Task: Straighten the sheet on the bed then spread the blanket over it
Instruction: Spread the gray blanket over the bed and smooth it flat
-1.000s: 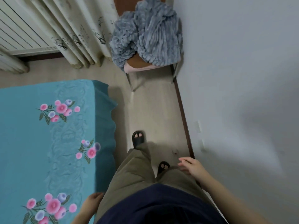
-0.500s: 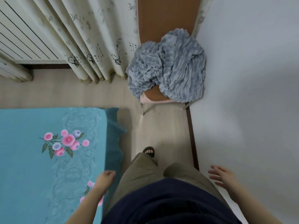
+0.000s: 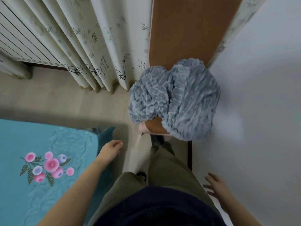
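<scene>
- Currently, blanket (image 3: 175, 98) lies bunched on chair (image 3: 154, 127), untouched.
- Left hand (image 3: 111, 148) relaxed, empty, beside sheet (image 3: 48, 144) corner.
- Right hand (image 3: 216, 185) spread, empty, near wall (image 3: 260, 111).

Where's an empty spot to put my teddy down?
The turquoise flowered sheet is bare where it shows. The beige floor strip between it and the cream curtains is free too. The brown wooden chair is crowded: the fluffy grey blanket heaps over its seat.
</scene>
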A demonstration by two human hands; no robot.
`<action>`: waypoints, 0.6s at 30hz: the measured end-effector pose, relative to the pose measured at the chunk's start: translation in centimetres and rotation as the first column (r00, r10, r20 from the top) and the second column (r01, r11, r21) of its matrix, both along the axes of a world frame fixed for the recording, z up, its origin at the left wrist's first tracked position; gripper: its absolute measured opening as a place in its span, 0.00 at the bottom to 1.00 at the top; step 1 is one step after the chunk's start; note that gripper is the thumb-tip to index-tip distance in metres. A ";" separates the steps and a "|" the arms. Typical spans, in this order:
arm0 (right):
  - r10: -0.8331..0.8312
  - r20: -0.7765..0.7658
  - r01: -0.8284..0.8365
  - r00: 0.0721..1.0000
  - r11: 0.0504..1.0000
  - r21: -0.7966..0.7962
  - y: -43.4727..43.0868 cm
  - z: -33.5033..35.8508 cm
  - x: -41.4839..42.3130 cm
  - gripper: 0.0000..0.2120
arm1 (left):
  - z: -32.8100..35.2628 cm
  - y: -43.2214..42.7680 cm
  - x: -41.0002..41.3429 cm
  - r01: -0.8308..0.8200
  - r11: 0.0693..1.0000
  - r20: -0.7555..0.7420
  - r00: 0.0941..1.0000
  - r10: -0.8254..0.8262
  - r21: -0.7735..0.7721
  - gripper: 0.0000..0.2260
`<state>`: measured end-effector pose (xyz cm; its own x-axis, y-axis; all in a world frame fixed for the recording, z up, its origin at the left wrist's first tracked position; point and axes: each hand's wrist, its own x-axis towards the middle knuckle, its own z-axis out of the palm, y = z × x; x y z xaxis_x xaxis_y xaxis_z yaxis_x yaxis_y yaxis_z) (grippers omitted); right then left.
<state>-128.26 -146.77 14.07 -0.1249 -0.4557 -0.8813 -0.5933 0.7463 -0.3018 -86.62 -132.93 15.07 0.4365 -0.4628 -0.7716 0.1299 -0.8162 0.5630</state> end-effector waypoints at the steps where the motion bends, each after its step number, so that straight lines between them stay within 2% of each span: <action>1: 0.036 0.032 -0.035 0.999 0.999 -0.026 -2.8 -0.5 1.3 0.28 | -0.2 -1.6 0.5 -0.030 1.000 0.006 1.000 0.030 -0.006 0.09; 4: 0.081 0.123 -0.068 0.989 0.992 -0.104 -11.3 -0.4 6.1 0.41 | -0.5 -6.4 1.9 -0.110 0.994 0.029 0.994 0.110 0.014 0.10; 7: 0.046 0.226 0.013 0.973 0.967 -0.253 -19.7 0.2 11.5 0.57 | -0.7 -11.3 2.8 -0.140 0.989 0.046 0.989 0.137 0.049 0.11; 9: -0.029 0.237 0.091 0.971 0.963 -0.253 -24.6 0.1 15.3 0.68 | -1.2 -14.6 2.9 -0.113 0.991 0.088 0.990 0.107 0.065 0.11; 12: -0.067 0.176 0.102 0.982 0.975 -0.197 -30.2 -0.6 20.8 0.71 | -1.8 -19.4 2.3 -0.132 0.988 0.044 0.991 0.129 0.077 0.18; 15: 0.006 -0.006 -0.007 1.000 0.980 -0.199 -34.2 -1.7 24.7 0.71 | -2.6 -23.3 1.1 -0.217 0.967 -0.117 0.966 0.232 0.130 0.32; 18: 0.110 -0.041 -0.116 0.993 0.975 -0.190 -36.1 -2.7 25.7 0.62 | -3.8 -25.8 -0.2 -0.235 0.959 -0.307 0.911 0.275 0.160 0.41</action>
